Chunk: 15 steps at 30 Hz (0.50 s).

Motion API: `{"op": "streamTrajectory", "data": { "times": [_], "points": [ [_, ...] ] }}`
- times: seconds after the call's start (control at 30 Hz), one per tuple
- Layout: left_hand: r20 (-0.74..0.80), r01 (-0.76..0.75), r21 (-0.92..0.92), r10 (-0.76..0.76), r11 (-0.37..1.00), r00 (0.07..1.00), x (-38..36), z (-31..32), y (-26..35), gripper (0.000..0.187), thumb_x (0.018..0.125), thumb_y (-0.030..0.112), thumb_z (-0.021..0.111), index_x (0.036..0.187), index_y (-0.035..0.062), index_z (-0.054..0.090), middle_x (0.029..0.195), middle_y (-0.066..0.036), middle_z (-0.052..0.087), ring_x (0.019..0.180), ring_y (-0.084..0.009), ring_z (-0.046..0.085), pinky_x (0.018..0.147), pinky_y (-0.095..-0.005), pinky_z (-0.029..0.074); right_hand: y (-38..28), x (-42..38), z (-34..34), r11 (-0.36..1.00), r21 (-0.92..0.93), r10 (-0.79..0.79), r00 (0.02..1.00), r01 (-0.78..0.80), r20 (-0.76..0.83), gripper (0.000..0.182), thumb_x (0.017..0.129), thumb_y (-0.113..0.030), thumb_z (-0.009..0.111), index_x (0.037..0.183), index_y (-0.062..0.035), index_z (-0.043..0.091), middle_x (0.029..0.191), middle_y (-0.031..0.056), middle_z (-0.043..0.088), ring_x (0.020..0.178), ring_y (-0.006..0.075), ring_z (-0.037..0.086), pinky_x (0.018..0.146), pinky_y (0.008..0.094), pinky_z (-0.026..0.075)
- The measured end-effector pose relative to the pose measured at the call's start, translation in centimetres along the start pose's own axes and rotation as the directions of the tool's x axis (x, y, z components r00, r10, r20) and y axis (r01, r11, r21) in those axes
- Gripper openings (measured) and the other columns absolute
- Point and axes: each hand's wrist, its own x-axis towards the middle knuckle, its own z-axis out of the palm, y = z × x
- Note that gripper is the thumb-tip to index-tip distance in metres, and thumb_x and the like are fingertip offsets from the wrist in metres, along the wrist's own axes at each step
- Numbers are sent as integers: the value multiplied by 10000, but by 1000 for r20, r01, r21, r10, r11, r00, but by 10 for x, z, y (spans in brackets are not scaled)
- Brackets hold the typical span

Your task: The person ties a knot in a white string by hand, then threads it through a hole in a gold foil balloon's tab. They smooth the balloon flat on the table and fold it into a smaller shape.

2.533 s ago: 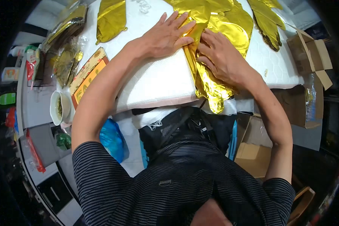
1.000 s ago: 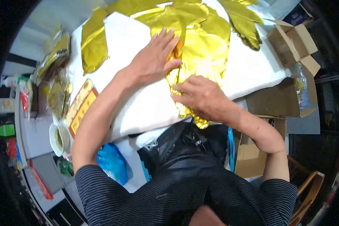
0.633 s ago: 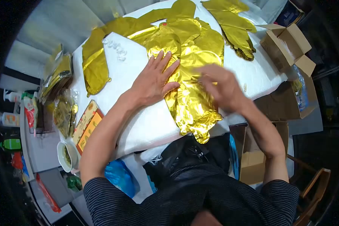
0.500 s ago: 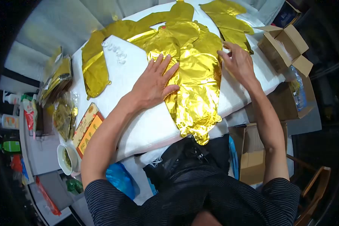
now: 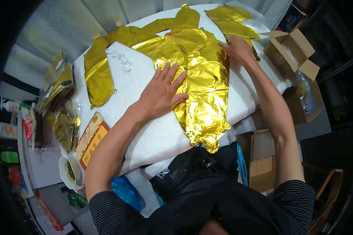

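Note:
A flat, shiny gold foil balloon point(image 5: 206, 90) lies on the white padded table, its crinkled lower end hanging at the near edge. My left hand point(image 5: 161, 92) presses flat on its left side, fingers spread. At the balloon's upper right edge is my right hand point(image 5: 239, 50), fingers curled and closed at the foil's rim; the exact pinch is partly hidden. More gold foil balloons lie around: one long curved piece point(image 5: 99, 80) stretches to the left and behind, and another point(image 5: 229, 17) rests at the back right, beside my right hand.
Small clear curled pieces point(image 5: 123, 60) lie on the tabletop. To the right stand open cardboard boxes point(image 5: 280, 58). Packed foil bags point(image 5: 60, 88), a patterned card box point(image 5: 92, 141) and a white bowl point(image 5: 70, 172) are at left. A wooden chair point(image 5: 327, 196) stands lower right.
My right hand has moved slightly up and left along the balloon's right edge, and its fingers have come in against the rim. My left hand stays flat on the foil.

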Motion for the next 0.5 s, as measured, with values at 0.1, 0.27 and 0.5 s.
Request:
{"op": "streamTrajectory", "data": {
  "times": [0.1,0.27,0.5],
  "points": [
    [8,4,0,-4,1000,1000,-1,0,0,708,1026,539,431,1556,77,344,1616,-241,261,1519,-429,178,1244,-513,149,2,12,-1,999,-27,-17,999,18,46,466,833,-451,732,968,-6,703,897,185,717,872,334,702,764,461,522],
    [-4,2,5,-2,1000,1000,-1,1,-1,713,1024,550,427,1554,78,351,1618,-238,258,1521,-423,177,1246,-508,148,14,36,-7,987,137,-122,942,83,314,356,830,-370,766,846,-19,711,717,82,665,679,186,646,652,362,524],
    [1,10,-5,-10,1000,1000,0,0,0,722,1023,557,422,1555,76,349,1618,-239,256,1525,-419,167,1249,-506,136,0,39,-10,716,629,-9,898,-301,440,396,804,-400,821,684,-92,603,599,3,531,543,90,495,507,289,394]
  ]
}}
